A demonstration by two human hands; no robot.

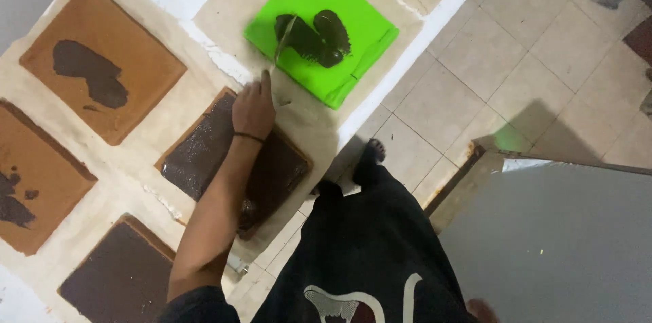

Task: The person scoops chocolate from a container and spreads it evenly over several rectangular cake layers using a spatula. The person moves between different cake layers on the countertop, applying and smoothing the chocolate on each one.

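Brushing: left hand [254, 111] grips a thin-handled brush [282, 41], bristles on the bright green square sheet [319, 27] smeared with dark wet paint.
Handling: brush is light and stiff (likely slick near the bristles); hold mid-handle.
Place: paper-covered worktop [224, 4], sheet near its edge.
Right hand: cannot tell, barely seen.

Left arm stretches forward, bare, a dark band at the wrist; left hand [254, 109] closed, thumb raised; right hand out of sight.
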